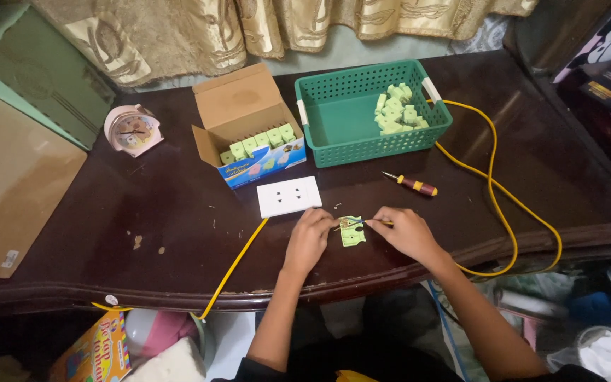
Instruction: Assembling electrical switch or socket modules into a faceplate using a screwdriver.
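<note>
Two bare hands meet over a small pale green socket part (352, 232) that lies on the dark wooden table (178, 226), close to its near edge and a little right of the middle. In the head view the left hand (310, 237) rests on the table just left of the part, its fingers (327, 221) curled toward the part's top left corner; whether they actually pinch it cannot be told. The right hand (406, 232) has its fingers closed on a thin yellow-handled tool (378, 223) whose tip reaches left to the part's upper edge. The part looks roughly rectangular, with its longer axis running from the near edge toward the far edge, slightly tilted. Just beyond the hands lies a white socket plate (289, 196), and a yellow cable (493, 177) runs under it and off the near edge. A red-and-yellow screwdriver (411, 184) lies to the right of the plate, pointing left. Toward the far edge stand an open cardboard box (242, 106) with a row of green parts and a green plastic basket (334, 117) holding more. A pink alarm clock (132, 130) sits near the far left corner.
</note>
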